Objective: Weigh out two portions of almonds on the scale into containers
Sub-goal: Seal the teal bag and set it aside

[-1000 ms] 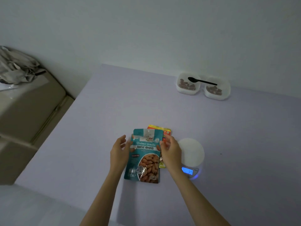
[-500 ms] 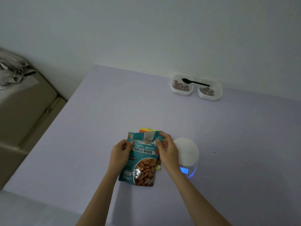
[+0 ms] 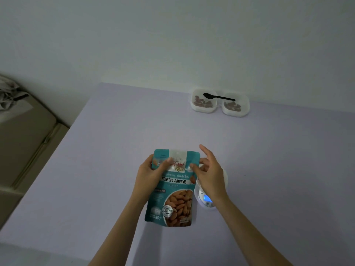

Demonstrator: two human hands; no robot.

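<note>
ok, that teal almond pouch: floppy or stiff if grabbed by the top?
Probably semi-floppy: the almond pouch is printed film, its top edge slightly wavy between the left hand and right hand holding its upper corners. Likely light: thumb-and-finger pinches seem to carry it. Film looks smooth, so possibly slippery.

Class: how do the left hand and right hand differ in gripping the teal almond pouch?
The left hand wraps the teal almond pouch's top-left edge, thumb across the front; the right hand pinches the top-right corner, forefinger stretched out. Only the right hand overlaps the white round scale. Both hold the pouch's top.
</note>
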